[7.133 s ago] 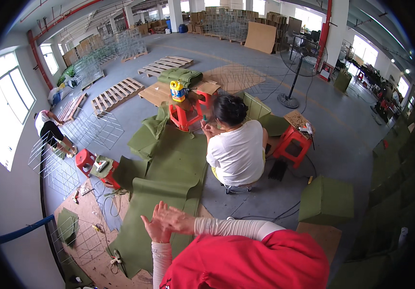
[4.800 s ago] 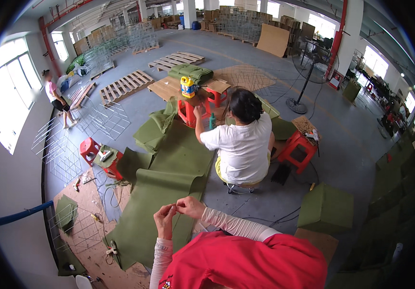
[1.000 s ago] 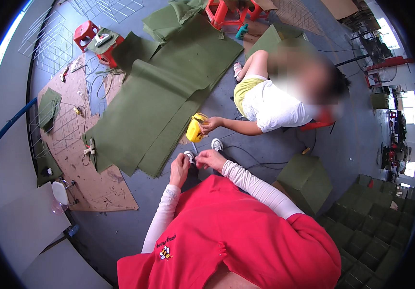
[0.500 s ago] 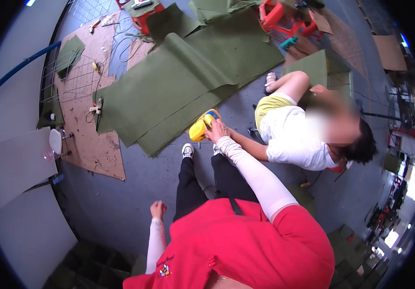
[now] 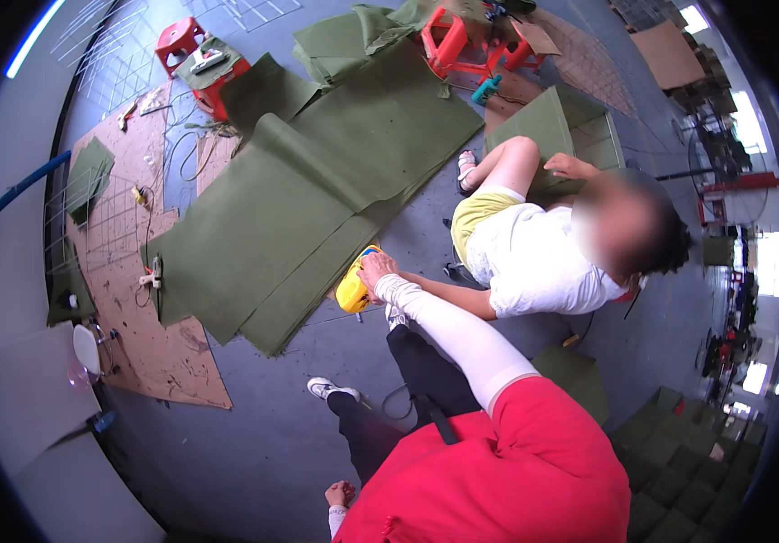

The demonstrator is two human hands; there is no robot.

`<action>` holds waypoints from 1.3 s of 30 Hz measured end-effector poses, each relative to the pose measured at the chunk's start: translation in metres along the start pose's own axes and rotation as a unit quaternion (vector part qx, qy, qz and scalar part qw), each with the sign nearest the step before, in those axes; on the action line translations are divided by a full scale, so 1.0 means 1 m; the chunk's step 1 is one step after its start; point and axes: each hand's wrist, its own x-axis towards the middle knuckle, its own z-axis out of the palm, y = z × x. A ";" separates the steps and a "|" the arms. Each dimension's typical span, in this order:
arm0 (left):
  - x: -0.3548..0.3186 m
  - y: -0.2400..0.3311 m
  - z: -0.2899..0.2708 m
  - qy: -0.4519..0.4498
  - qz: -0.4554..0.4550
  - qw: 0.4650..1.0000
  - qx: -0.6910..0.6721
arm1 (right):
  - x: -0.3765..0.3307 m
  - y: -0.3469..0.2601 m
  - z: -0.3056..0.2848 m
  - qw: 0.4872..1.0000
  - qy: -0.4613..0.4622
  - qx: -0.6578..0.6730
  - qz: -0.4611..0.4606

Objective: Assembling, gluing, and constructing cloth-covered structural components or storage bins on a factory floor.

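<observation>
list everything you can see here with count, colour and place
yellow tool: one, yellow, on the floor at the felt's edge, under the right hand
felt sheets: several, olive green, spread across the floor
stools: at least two, red, top of view
cardboard: one large sheet, brown, floor at left
seated person: one, white top, right of the felt, reaching to the tool
right hand: white sleeve, on the yellow tool
left hand: low beside the body, holding nothing visible
</observation>
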 end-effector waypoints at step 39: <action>0.073 -0.305 -0.016 0.005 -0.246 0.893 -0.377 | -0.179 -0.335 0.557 0.900 -0.220 -0.152 -0.344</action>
